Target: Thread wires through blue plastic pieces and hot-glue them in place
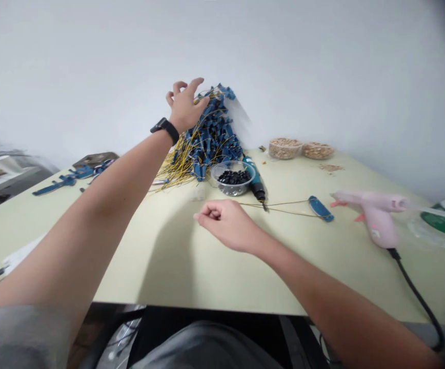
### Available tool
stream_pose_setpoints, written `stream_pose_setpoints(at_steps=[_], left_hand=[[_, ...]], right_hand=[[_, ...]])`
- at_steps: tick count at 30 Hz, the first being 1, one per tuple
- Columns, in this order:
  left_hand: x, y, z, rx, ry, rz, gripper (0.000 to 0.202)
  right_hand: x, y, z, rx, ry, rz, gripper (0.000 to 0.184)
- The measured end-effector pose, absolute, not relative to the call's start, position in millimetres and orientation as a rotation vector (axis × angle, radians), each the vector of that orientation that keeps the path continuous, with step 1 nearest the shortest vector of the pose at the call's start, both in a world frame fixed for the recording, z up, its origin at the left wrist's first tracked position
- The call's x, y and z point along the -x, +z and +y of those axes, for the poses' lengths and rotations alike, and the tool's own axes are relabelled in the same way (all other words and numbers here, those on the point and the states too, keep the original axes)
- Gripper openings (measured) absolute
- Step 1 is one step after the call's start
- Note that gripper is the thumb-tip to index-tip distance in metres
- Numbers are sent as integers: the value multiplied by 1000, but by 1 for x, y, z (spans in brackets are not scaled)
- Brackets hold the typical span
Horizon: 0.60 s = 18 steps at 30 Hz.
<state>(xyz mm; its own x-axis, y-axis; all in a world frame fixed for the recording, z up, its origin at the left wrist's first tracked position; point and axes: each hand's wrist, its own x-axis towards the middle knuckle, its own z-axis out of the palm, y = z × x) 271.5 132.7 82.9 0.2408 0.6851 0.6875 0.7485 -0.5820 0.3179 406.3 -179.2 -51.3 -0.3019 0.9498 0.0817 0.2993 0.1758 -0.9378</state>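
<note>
My left hand [186,105] is raised with its fingers apart and curled, at the top of a heap of blue plastic pieces with yellow wires [210,138]. The heap leans against the wall, and the hand is at or touching its upper end. My right hand [222,224] lies curled into a loose fist above the pale green tabletop [176,256]. Thin wires [280,207] run from near its knuckles to a blue plastic piece [321,208]. Nothing shows clearly inside that fist.
A clear bowl of black pieces [232,178] stands by a green-and-black rotary tool [255,179]. Behind them are two tubs of wood chips [284,148]. A pink glue gun [376,215] lies at right, with its black cord over the table's front edge. More blue pieces [55,184] lie at left.
</note>
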Motion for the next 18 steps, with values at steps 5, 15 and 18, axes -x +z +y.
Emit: stream_pose_setpoints(at_steps=[5, 15, 18], left_hand=[[-184, 46, 56, 2280, -1434, -1475, 36], [-58, -39, -8, 2233, -1064, -2014, 64], [-39, -49, 1, 2191, -1106, -1962, 41]], right_hand=[[-409, -57, -173, 1202, 1067, -1752, 37], [-417, -62, -169, 1428, 772, -1853, 46], [-417, -60, -167, 1519, 762, -1818, 51]])
